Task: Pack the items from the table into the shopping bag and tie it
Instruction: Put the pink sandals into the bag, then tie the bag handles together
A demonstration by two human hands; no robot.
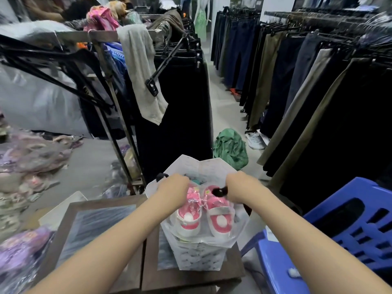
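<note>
A white patterned shopping bag (199,257) stands open on the brown table (191,276). Inside it lies a pair of pink and white shoes (203,211) wrapped in clear plastic. My left hand (172,187) is closed on the bag's left rim, where a black handle pokes out. My right hand (239,185) grips the bag's right side, with the other black handle (219,191) sticking out of my fist. Both hands hold the mouth of the bag apart above the shoes.
A clothes rack with dark trousers and a grey cloth (142,75) stands just beyond the table. More trousers (318,92) hang on the right. A blue plastic chair (339,236) is at my right. Packed garments (27,166) lie piled at the left; a green bundle (231,148) sits on the floor.
</note>
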